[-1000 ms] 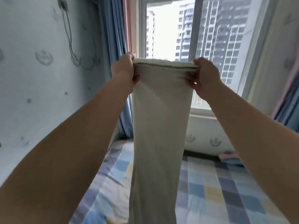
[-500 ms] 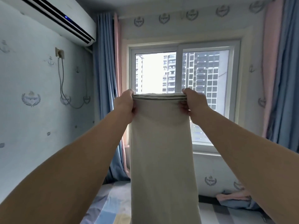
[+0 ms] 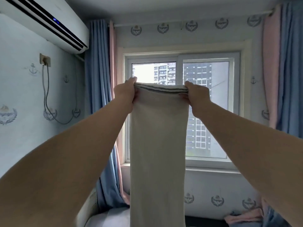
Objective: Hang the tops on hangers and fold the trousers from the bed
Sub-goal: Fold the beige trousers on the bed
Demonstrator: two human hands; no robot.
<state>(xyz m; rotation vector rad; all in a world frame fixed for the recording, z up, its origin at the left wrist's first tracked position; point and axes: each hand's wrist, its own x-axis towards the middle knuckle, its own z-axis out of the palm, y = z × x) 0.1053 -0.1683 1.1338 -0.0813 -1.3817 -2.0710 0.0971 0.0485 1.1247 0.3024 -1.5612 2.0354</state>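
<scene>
We're looking straight at the window, and hanging square in front of it are the pale trousers, folded lengthwise into one narrow panel. Their long axis runs straight up and down: the top edge sits across the lower half of the window, and the cloth drops past the sill and out of view at the bottom, so we can't see the lower end.

Both arms are stretched out in front of the window. The left hand pinches the left corner of the top edge, and the right hand pinches the right corner. The fingers are curled tight on the stacked layers, the hands level and just the panel's width apart. Neither looks nearer than the other. Everything hangs below the hands, so we'd say the next fold means lowering that length onto something flat.

That would be the bed, low beneath the window, with only a pale strip showing left of the cloth. The air conditioner is up and well left of the window, and blue and pink curtains flank it. A pink garment lies crumpled below the window's right corner. A wall socket with a trailing cord sits far left.
</scene>
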